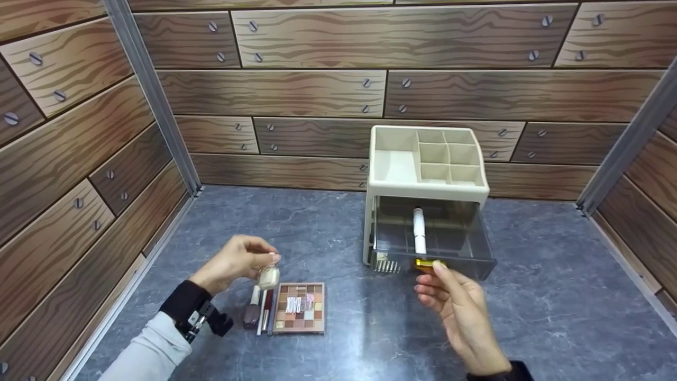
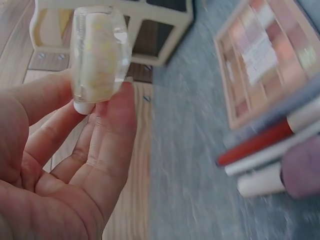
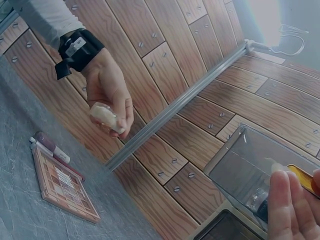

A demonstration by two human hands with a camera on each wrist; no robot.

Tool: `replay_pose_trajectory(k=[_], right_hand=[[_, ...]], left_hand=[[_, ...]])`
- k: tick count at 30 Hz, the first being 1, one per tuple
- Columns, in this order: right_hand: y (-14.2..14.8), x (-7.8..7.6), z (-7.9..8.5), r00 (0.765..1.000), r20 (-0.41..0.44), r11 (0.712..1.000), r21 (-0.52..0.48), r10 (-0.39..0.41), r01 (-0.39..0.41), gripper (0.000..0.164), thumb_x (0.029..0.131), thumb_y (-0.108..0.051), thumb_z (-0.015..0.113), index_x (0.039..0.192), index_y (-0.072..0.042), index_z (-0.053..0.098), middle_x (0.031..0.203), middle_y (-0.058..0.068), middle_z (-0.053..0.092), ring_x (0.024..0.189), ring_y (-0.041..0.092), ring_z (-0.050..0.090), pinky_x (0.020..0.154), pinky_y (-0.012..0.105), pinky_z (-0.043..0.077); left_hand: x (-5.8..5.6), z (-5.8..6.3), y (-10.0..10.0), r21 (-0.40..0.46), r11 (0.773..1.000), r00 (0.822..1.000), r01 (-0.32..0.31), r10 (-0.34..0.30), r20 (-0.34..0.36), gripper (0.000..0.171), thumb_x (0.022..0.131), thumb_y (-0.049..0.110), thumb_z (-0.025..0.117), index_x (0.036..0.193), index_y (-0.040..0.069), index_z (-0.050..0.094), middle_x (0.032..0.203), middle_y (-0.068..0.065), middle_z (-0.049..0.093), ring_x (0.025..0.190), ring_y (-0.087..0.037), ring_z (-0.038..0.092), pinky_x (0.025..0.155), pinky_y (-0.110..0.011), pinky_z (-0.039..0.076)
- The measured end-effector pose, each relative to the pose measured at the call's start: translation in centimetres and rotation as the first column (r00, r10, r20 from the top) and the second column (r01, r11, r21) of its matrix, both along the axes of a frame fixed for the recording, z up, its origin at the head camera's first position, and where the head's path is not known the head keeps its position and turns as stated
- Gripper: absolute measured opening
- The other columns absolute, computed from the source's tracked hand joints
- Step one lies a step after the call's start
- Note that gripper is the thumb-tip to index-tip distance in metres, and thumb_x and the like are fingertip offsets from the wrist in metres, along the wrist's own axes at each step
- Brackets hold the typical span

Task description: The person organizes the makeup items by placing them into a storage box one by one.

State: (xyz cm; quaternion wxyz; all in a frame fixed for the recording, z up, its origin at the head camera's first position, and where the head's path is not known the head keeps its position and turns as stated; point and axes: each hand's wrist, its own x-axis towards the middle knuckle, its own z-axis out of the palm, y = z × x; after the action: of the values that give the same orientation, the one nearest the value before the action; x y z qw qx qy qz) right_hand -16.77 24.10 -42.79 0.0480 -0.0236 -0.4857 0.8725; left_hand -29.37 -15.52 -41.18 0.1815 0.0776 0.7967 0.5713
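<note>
My left hand (image 1: pixel 240 262) pinches a small clear bottle (image 1: pixel 269 277) with a white cap between thumb and fingertips, above the table. In the left wrist view the bottle (image 2: pixel 99 55) shows pale yellowish contents, its cap end downward. My right hand (image 1: pixel 460 309) grips the gold handle (image 1: pixel 429 263) on the front of a clear drawer (image 1: pixel 460 248), thumb on top and fingers below. This drawer stands pulled out of a cream organizer (image 1: pixel 428 191). Inside it lies a white tube (image 1: pixel 419 230); small striped items (image 1: pixel 387 264) show at its left front.
Left of the organizer, an eyeshadow palette (image 1: pixel 300 308) lies on the grey marbled table (image 1: pixel 338 222). Beside it are a purple-and-white tube (image 1: pixel 252 312) and slim pencils or brushes (image 1: pixel 266 311). Open compartments (image 1: pixel 449 153) top the organizer. Wood-patterned walls (image 1: pixel 296 90) enclose the table.
</note>
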Motion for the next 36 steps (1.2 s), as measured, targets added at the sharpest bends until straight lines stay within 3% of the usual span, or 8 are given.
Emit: replay_pose_trajectory(k=[8,20,27,36], right_hand=[[-0.1,-0.1,0.0,1.0,-0.009,1.0,0.012,0.001,0.0,0.026,0.11,-0.015,0.055,0.097,-0.007,0.076,0.084,0.004,0.078,0.074,0.012,0.075,0.068,0.021,0.063],[-0.1,-0.1,0.1,1.0,0.006,1.0,0.015,-0.021,0.02,0.025,0.109,-0.015,0.056,0.096,-0.008,0.076,0.082,0.004,0.077,0.072,0.012,0.075,0.066,0.021,0.063],[-0.1,-0.1,0.0,1.0,0.008,1.0,0.009,-0.012,0.012,0.025,0.109,-0.014,0.056,0.096,-0.007,0.076,0.083,0.004,0.078,0.072,0.012,0.075,0.066,0.021,0.063],[0.0,0.0,0.0,1.0,-0.008,1.0,0.006,-0.006,0.006,0.026,0.11,-0.014,0.055,0.098,-0.007,0.077,0.084,0.005,0.078,0.073,0.013,0.075,0.067,0.021,0.063]], left_hand=[[-0.3,1.3,1.4,0.036,0.999,0.997,0.035,-0.033,-0.064,0.025,0.095,0.014,0.076,0.114,-0.002,0.073,0.111,-0.016,0.072,0.083,-0.019,0.07,0.074,-0.033,0.064],[-0.8,2.3,3.6,0.094,0.994,0.996,0.062,-0.056,-0.069,0.025,0.094,0.012,0.078,0.114,-0.004,0.073,0.11,-0.019,0.073,0.079,-0.018,0.07,0.072,-0.032,0.065],[-0.8,3.7,5.3,0.096,0.993,0.995,0.068,-0.061,-0.079,0.02,0.093,0.012,0.079,0.108,0.001,0.072,0.101,-0.011,0.074,0.08,-0.018,0.068,0.07,-0.03,0.063],[-1.1,6.5,7.6,0.146,0.981,0.987,0.124,-0.107,-0.122,0.02,0.094,0.012,0.078,0.11,0.002,0.071,0.105,-0.013,0.073,0.084,-0.02,0.068,0.073,-0.031,0.063]])
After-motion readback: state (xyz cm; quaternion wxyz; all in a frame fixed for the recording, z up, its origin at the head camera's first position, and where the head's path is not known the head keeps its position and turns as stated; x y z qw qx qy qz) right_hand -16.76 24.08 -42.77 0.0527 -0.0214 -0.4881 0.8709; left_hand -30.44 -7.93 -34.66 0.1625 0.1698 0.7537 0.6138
